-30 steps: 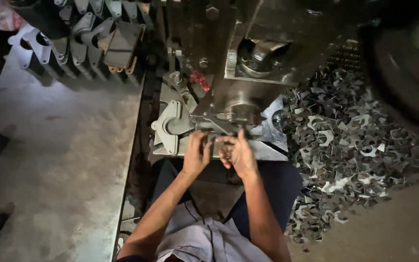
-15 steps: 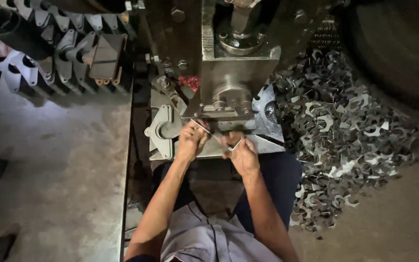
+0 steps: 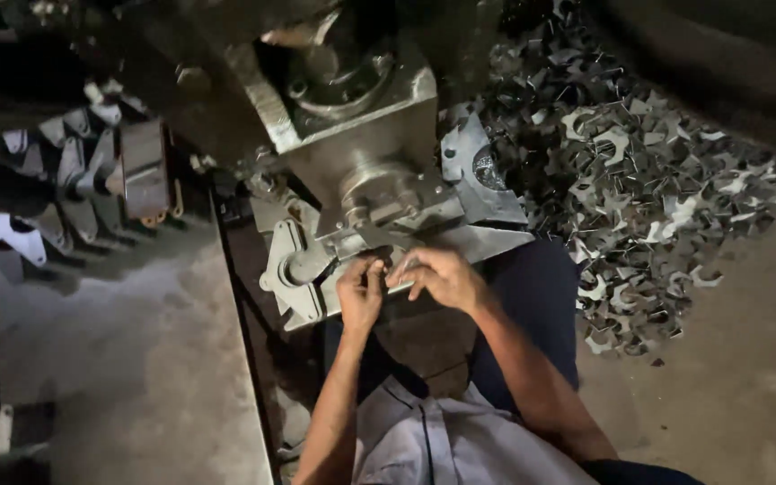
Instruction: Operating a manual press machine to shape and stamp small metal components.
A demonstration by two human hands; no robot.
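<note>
Both hands meet at the front edge of the steel press bed (image 3: 487,241). The left hand (image 3: 360,295) and right hand (image 3: 437,277) pinch a small flat metal piece (image 3: 397,267) under the die, fingers closed on it. Dull grey stamped blanks (image 3: 639,193) already lie heaped on the floor; cut plates (image 3: 65,180) stand racked.

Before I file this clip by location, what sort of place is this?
Most likely a small metal-stamping workshop. Both hands, left hand and right hand, work at the bed of a heavy press machine, a heap of punched sheet-metal scrap lies beside it, and stamped metal parts stand in rows.
</note>
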